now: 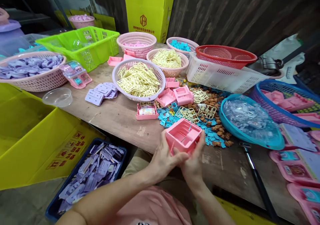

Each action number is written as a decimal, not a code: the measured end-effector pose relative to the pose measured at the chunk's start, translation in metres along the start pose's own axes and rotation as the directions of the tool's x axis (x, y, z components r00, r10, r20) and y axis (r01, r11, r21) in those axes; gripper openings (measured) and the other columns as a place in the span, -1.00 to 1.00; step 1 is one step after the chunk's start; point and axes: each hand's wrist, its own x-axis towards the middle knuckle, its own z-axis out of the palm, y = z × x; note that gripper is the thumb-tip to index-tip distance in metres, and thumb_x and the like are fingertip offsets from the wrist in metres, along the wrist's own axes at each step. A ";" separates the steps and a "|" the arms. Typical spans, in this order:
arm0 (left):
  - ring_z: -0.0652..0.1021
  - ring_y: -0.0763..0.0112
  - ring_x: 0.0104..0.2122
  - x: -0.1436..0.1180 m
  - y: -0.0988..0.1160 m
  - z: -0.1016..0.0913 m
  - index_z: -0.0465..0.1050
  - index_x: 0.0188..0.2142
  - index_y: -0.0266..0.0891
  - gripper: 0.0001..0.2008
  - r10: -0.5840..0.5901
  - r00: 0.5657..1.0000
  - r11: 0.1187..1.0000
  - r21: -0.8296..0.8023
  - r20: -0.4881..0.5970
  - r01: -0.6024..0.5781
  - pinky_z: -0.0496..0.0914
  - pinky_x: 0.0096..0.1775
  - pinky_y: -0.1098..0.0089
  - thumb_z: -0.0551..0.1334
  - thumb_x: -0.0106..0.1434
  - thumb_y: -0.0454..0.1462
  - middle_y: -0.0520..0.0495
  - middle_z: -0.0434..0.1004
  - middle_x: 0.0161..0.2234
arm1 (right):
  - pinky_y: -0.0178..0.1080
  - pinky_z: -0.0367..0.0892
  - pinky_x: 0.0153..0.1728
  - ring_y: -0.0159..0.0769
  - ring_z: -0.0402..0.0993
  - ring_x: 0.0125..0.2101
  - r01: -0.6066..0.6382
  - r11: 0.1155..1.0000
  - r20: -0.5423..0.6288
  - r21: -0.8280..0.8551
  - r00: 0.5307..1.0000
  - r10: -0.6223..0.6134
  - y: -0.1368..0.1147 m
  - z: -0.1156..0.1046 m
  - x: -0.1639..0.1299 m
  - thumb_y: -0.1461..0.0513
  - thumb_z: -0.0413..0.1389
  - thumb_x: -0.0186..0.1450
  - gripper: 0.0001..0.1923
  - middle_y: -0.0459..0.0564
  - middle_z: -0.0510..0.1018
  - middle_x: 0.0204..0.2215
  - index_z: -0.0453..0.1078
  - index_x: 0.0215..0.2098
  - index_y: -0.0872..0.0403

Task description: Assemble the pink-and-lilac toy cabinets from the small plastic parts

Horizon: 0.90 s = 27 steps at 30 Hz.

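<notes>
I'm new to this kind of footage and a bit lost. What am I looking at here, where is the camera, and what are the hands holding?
There is no machine here: a person works with bare hands, and the one picture comes from a camera worn on their head, looking forward and down. The left hand and right hand together grip a pink plastic tray at the near edge of a wooden table. On the table lie a basket of cream plastic frames, a green crate, a basket of purple parts, a blue dish of clear pieces, and loose blue and brown bits. Below the table edge, on the left, sits a blue bin of purple plates.
</notes>
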 end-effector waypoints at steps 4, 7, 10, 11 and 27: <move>0.40 0.15 -0.03 0.002 -0.010 -0.003 0.03 0.02 -0.13 -0.17 -0.025 0.996 0.987 -0.159 -0.088 0.010 0.30 -0.01 0.19 0.44 -0.17 -0.07 -0.15 0.34 -0.02 | 0.30 -0.16 0.09 0.22 -0.23 0.21 0.072 0.983 -0.048 -0.169 0.996 -0.081 -0.008 0.010 -0.008 -0.01 0.17 0.08 0.12 0.33 -0.17 0.23 -0.51 0.30 0.09; 0.42 0.15 -0.04 0.013 -0.014 -0.023 0.08 -0.01 -0.17 -0.26 -0.017 0.997 0.977 -0.212 -0.075 0.001 0.31 -0.02 0.18 0.41 -0.11 -0.10 -0.17 0.36 -0.03 | 0.23 -0.14 0.12 0.16 -0.10 0.20 0.124 0.992 0.159 -0.023 0.980 -0.119 -0.012 -0.007 0.004 -0.05 0.14 0.10 -0.02 0.21 0.01 0.20 -0.30 0.30 0.00; 0.40 0.09 -0.01 0.018 -0.013 -0.044 0.16 -0.02 -0.21 -0.26 0.068 0.995 0.978 -0.203 0.067 -0.053 0.30 0.01 0.15 0.43 -0.17 -0.11 -0.20 0.36 -0.02 | 0.06 0.02 0.12 0.04 0.10 0.14 0.029 0.961 0.380 0.275 0.915 -0.136 -0.010 -0.027 0.022 -0.19 0.01 0.13 -0.13 0.13 0.19 0.14 -0.14 0.27 -0.01; 0.40 0.07 -0.01 0.018 -0.012 -0.048 0.19 -0.03 -0.22 -0.25 0.086 0.987 0.974 -0.218 0.132 -0.056 0.30 0.01 0.14 0.44 -0.19 -0.10 -0.21 0.37 -0.01 | 0.03 0.05 0.12 0.04 0.13 0.13 -0.003 0.943 0.418 0.334 0.897 -0.145 -0.010 -0.031 0.026 -0.23 -0.02 0.12 -0.11 0.13 0.21 0.13 -0.10 0.26 0.01; 0.47 -0.06 -0.08 0.025 -0.036 -0.044 0.32 -0.03 -0.28 -0.14 -0.297 0.952 0.908 -0.286 0.077 0.306 0.43 -0.15 0.12 0.17 -0.14 0.30 -0.24 0.52 -0.17 | -0.10 0.26 -0.07 -0.08 0.33 -0.04 -0.188 0.969 0.370 0.160 0.921 0.118 -0.005 -0.018 0.015 -0.13 -0.11 0.24 -0.33 0.16 0.37 -0.03 -0.01 0.16 0.07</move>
